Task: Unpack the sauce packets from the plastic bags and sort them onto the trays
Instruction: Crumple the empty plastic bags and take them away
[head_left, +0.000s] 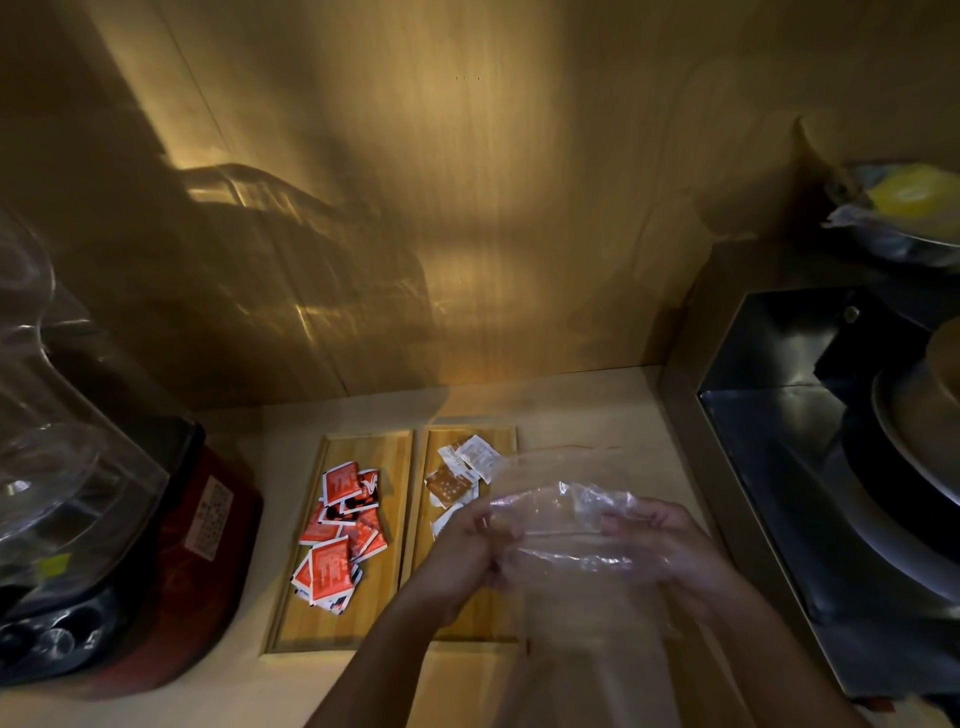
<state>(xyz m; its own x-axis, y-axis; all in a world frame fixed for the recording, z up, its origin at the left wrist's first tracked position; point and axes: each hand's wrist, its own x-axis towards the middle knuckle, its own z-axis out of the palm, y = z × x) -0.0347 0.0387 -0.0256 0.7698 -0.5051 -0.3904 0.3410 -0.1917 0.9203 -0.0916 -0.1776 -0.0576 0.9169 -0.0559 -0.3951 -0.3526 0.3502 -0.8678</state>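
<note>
- Left hand (457, 545) and right hand (670, 545): each grip pinched on the clear plastic bag (566, 525), held above the right tray (470, 618).
- Red packets (340, 535) lie on the left tray (332, 623); white and brown packets (460, 478) on the right.
- Risk: bag looks empty but blurred; a leftover packet could drop onto the bench (587, 410).

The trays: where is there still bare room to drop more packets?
The left tray is bare at its near end, below the red packets, and in a strip at its far end. The right tray is crowded in the middle with brown and white packets; hands and bag hide its near part.
</note>
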